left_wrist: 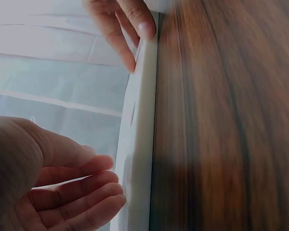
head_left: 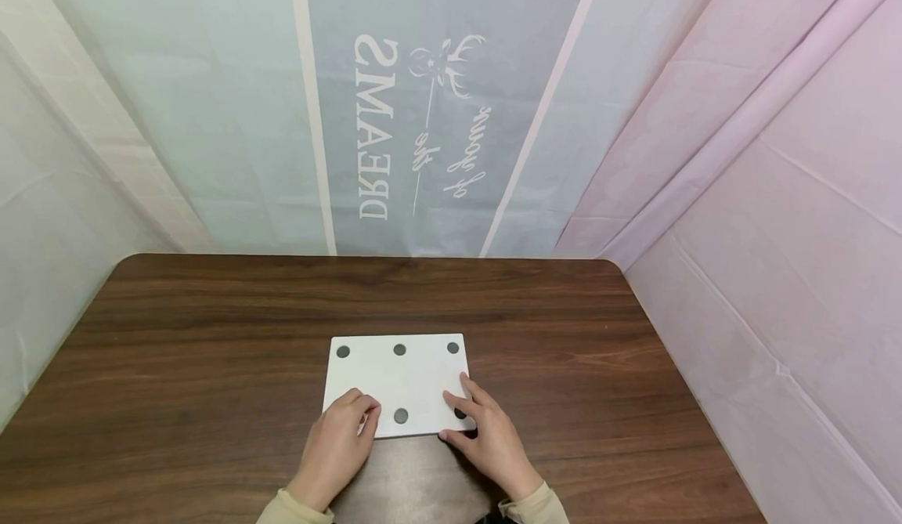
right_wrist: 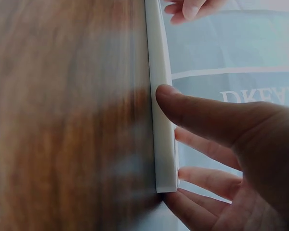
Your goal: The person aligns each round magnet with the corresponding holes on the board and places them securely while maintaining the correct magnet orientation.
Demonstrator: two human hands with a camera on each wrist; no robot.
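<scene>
A flat white rectangular board [head_left: 416, 379] lies on the table, with several dark grey round discs [head_left: 400, 416] spaced along its long sides. Over its front left corner, my left hand [head_left: 341, 438] has its fingertips at the top surface, thumb and index finger close together. The left wrist view shows no object between those fingers; the corner beneath is covered. At the front right corner my right hand [head_left: 492, 438] holds the board, thumb against the pale front edge [right_wrist: 159, 62] and fingers spread over the top and right side. That hand partly hides the disc at this corner.
The dark wood-grain table [head_left: 211, 352] extends around the board on all sides. Behind it hangs a pale blue-grey cloth [head_left: 437, 140] with mirrored lettering. Light fabric walls [head_left: 789, 273] stand along the left and right.
</scene>
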